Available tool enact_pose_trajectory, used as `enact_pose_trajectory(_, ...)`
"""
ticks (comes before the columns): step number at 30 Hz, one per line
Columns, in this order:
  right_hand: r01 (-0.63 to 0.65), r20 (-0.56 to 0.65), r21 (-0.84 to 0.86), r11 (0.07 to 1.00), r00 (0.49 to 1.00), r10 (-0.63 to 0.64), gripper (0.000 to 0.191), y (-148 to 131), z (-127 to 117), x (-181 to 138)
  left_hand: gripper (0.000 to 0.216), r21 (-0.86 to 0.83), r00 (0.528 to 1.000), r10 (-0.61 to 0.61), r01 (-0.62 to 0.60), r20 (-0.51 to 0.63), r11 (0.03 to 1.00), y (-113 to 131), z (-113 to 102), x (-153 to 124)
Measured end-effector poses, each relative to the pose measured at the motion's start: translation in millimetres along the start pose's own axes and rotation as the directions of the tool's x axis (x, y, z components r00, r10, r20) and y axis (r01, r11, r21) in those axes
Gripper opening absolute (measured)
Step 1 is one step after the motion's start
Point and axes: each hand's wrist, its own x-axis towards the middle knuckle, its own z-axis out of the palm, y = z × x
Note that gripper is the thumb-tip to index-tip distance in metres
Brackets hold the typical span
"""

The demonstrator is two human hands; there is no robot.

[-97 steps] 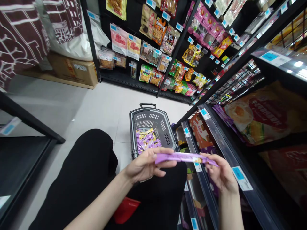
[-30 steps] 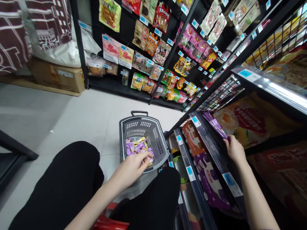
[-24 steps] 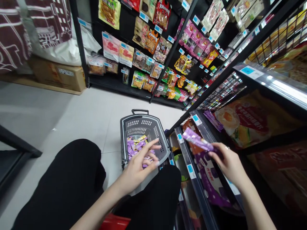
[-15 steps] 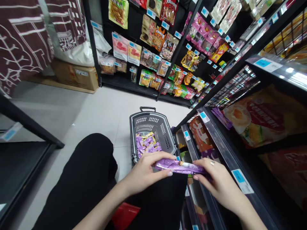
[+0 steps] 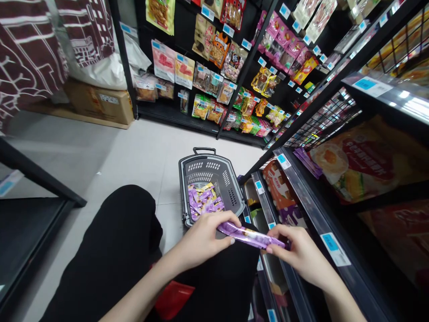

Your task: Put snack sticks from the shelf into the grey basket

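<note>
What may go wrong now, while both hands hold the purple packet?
1. The left hand and right hand pinch the packet only at its ends, so it may slip and fall outside the basket.
2. If the hands pull apart, the wrapper might tear.
3. The right hand is close to the shelf edge and may bump it.

Snack shop, racks of hanging packets, price tags, basket

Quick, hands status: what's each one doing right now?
Left hand: closed on one end of the purple packet.
Right hand: closed on the packet's other end.
</note>
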Motion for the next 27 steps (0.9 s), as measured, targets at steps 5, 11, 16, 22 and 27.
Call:
enact_pose_trajectory(5, 0.042, 0.048, -0.025, 0.999, 0.998, -0.041, 0.003, -5, 21, 6, 0.013, 0.373, 0.995, 0.024, -0.057, 0.094, 0.926, 2, 17, -3)
enact_pose_trajectory(11, 0.063, 0.076, 0.089, 0.994, 0.995, -0.070, 0.012, -8, 28, 12, 0.021, 0.271, 0.975, -0.015, -0.046, 0.220, 0.961, 4, 29, -4)
enact_pose_trajectory(16, 0.043, 0.082, 0.120, 0.992, 0.995, -0.053, 0.011, -6, 16, 7, 0.021, 0.105, 0.965, -0.056, 0.029, 0.256, 0.994, -1, 26, -1)
enact_pose_trajectory(22, -0.009, 0.146, 0.236, 0.972, 0.989, -0.026, 0.011, 8, -6, 0, 0.022, -0.219, 0.882, 0.035, 0.078, 0.469, 0.973, 0, 1, -1)
enact_pose_trajectory(27, -0.041, 0.195, 0.428, 0.903, 0.980, -0.049, 0.023, 17, -12, -7, 0.039, -0.505, 0.784, 0.125, 0.260, 0.607, 0.823, -4, -20, -5)
